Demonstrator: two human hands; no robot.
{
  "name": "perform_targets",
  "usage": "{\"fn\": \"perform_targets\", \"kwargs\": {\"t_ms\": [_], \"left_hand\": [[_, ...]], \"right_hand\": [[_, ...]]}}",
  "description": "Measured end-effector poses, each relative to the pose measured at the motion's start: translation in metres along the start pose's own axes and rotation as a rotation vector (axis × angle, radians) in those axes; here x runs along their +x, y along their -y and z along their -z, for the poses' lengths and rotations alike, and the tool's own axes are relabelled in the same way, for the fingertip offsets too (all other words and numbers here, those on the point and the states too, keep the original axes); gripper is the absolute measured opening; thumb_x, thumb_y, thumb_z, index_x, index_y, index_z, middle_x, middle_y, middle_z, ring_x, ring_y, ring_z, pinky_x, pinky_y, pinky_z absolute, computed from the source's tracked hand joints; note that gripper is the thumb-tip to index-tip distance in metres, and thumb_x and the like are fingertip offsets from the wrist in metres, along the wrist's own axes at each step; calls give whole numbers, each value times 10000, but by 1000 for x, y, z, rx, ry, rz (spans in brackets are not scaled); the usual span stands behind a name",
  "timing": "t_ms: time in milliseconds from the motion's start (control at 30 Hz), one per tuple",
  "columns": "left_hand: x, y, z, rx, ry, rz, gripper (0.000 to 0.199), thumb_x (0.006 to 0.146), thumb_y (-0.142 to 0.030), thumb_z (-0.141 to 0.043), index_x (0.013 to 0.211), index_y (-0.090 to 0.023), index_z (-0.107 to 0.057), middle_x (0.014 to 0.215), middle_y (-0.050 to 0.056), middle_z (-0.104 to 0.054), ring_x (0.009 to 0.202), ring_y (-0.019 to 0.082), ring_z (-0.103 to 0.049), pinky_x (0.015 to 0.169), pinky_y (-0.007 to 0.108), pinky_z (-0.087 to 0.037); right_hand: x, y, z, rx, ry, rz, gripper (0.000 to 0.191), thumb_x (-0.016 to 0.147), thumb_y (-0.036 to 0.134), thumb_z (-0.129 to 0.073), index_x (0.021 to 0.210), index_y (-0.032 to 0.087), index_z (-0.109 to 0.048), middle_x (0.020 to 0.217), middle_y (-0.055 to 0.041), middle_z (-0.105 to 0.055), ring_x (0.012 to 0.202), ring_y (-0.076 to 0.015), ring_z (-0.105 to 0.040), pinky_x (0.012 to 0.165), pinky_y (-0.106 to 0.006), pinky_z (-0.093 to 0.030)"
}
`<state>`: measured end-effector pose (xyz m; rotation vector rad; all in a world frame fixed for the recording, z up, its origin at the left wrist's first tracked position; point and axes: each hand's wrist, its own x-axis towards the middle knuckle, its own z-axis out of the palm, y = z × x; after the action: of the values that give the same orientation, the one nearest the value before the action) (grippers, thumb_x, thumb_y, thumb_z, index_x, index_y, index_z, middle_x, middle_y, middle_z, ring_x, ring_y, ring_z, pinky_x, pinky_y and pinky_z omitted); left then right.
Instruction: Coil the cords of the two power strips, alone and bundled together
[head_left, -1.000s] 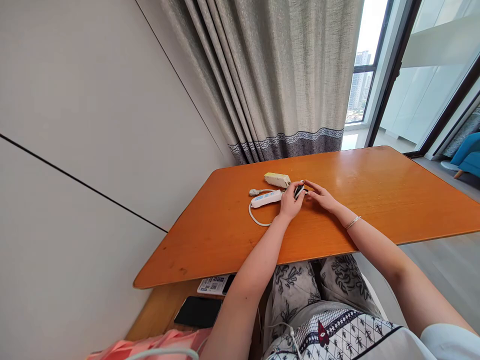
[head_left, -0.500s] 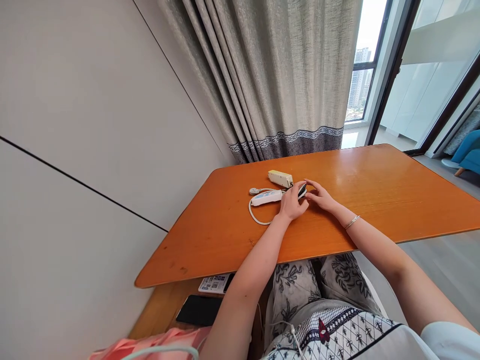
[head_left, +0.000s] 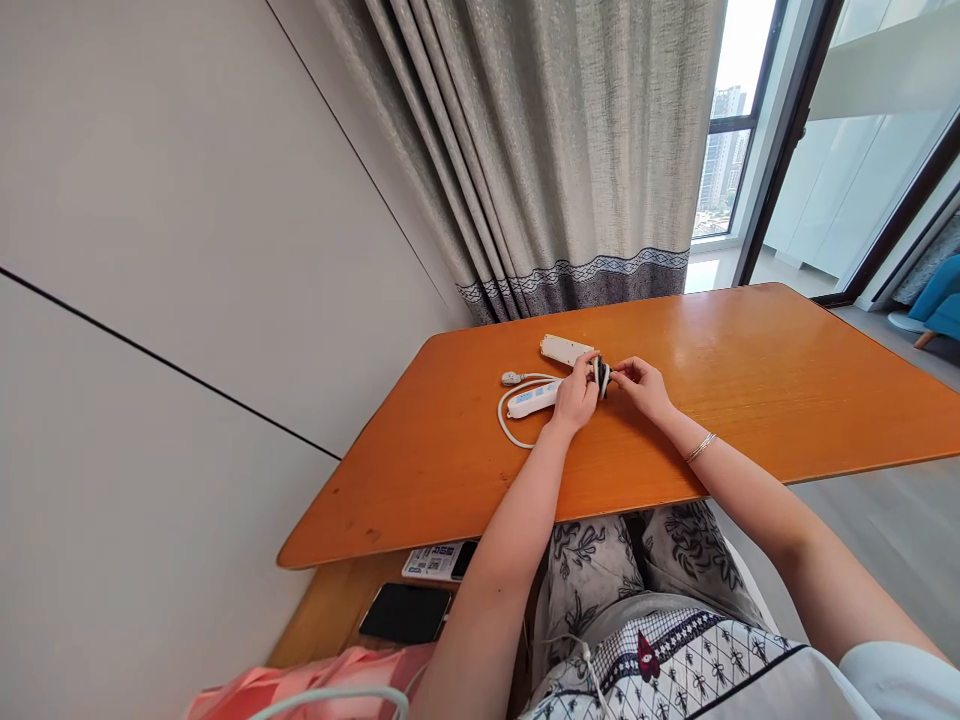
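Observation:
My left hand (head_left: 576,396) is closed around a coiled bundle of black and white cable (head_left: 602,378), holding it just above the table. From the right, my right hand (head_left: 645,388) pinches the bundle's dark edge with thumb and fingertips; the exact strand is too small to make out. Beside my left wrist lies a white power strip (head_left: 531,401) with blue-marked sockets, its right end hidden by the hand. Its white cord (head_left: 501,415) curves in a loop on the tabletop. A white plug (head_left: 511,378) rests behind it. Farther back is a cream power strip (head_left: 565,350), close to my left fingertips.
All this is on an orange-brown wooden table (head_left: 420,460). Below its near edge, a black phone (head_left: 405,612) and a printed card (head_left: 430,562) lie on a lower wooden surface, with pink fabric (head_left: 315,685) close by. A curtain (head_left: 585,150) hangs behind the table.
The cable bundle has been turned up and shows more plainly between my hands. My right fingers have closed into a pinch at its edge. The cream power strip has turned slightly.

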<state>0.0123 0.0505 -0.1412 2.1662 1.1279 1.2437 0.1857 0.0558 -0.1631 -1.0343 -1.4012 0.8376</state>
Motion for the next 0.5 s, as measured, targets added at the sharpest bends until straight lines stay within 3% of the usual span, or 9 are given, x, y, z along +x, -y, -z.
{"fn": "perform_targets", "kwargs": {"t_ms": [200,367,500], "left_hand": [[-1,-2,-2,11,47,-4,592,835,-119,-449,1423,-190,-459,965,63,-723,820,218,-686,826,364,-536],[-2,-6,-1,118,88,25,726,768,-122,-529,1485,-158,-417,1054,105,-718,841,256,-697,802,400,-559],[-3,-7,-3,207,128,-25,791,751,-78,-546,1523,-187,-413,1341,166,-648,1180,324,-663,1001,477,-535]], "right_hand": [[-6,8,1,2,-25,18,402,788,610,-684,839,212,-701,879,-82,-752,818,-227,-683,831,-398,-569],[-11,14,0,-23,-29,47,385,788,549,-714,941,196,-739,983,-104,-760,908,-249,-709,893,-429,-577],[-12,14,-2,-174,-47,92,445,695,480,-815,1024,193,-727,1022,-101,-725,905,-246,-700,830,-418,-598]]}}
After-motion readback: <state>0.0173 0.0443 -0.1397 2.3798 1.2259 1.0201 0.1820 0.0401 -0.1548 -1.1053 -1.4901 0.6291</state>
